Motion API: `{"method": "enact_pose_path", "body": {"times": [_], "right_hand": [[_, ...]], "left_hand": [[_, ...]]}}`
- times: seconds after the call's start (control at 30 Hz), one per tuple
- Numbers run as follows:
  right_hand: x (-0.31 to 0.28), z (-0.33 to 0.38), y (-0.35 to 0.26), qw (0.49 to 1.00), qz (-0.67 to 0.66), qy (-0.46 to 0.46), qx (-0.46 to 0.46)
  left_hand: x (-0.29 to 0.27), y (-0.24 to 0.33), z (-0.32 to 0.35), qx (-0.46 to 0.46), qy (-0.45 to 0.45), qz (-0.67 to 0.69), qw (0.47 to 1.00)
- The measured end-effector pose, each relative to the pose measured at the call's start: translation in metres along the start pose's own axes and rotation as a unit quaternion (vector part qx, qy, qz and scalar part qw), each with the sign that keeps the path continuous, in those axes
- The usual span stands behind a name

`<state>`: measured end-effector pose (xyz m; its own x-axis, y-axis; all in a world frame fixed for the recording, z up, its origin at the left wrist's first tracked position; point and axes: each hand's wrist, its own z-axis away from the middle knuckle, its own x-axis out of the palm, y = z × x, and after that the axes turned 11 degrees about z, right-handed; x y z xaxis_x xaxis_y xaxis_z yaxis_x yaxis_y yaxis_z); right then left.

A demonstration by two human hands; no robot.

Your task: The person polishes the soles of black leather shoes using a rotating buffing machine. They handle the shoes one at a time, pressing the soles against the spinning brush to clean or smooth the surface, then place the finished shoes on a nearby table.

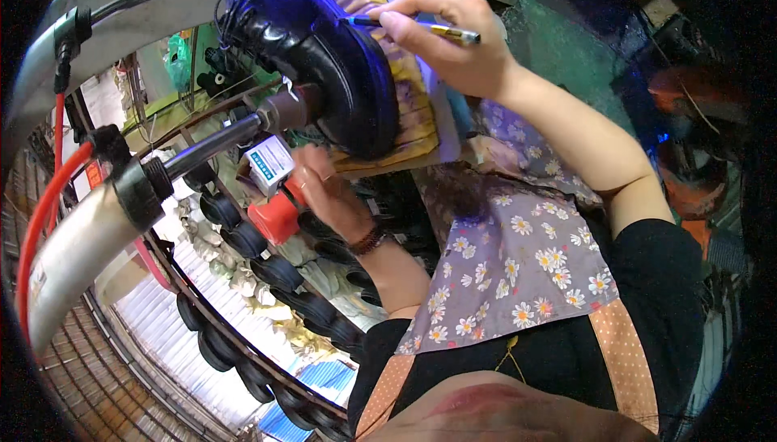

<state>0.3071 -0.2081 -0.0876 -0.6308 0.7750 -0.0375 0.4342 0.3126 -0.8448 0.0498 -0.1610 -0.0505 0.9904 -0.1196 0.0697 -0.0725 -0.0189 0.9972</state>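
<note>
- A black shoe (340,70) is seen mounted sole-up on a metal stand, in the upper middle of the view, with its glossy toe pointing down toward the person
- The pale yellow sole (413,114) of the shoe is turned to the right, toward the right hand
- A thin brush (441,31) with a brass-coloured ferrule is pinched between the fingers of the right hand (453,41); its dark tip is laid against the edge where the upper meets the sole
- The right hand is closed around the brush, with the forearm coming in from the right side
- The left hand (328,195) is held just below the shoe's toe, fingers curled under it; whether it is gripping the shoe or the stand cannot be told, since the fingertips are hidden
- A dark beaded bracelet (368,241) is worn on the left wrist
- A red container (273,217) is seen just beside the left hand, and a small white box with a blue label (269,163) sits right above it
- A curved metal tube (77,248) with a red hose (44,207) runs along the left edge
- A row of black shoe soles (267,272) is lined up on a curved rack below the left hand
- A flowered apron (518,264) is worn over a black top
</note>
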Motion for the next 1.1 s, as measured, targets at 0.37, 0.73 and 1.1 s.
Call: {"method": "enact_pose_path", "body": {"times": [0.37, 0.73, 1.1], "right_hand": [[-0.109, -0.028, -0.05, 0.968, 0.115, -0.217, 0.052], [-0.074, -0.088, -0.012, 0.98, 0.19, 0.025, -0.048], [0.008, -0.014, -0.009, 0.975, 0.138, 0.062, -0.164]], "left_hand": [[0.093, -0.022, 0.077, -0.27, -0.196, 0.283, 0.899], [0.13, -0.028, 0.026, 0.106, -0.381, 0.212, 0.894], [0.077, -0.024, -0.028, 0.147, -0.132, -0.108, 0.974]]}}
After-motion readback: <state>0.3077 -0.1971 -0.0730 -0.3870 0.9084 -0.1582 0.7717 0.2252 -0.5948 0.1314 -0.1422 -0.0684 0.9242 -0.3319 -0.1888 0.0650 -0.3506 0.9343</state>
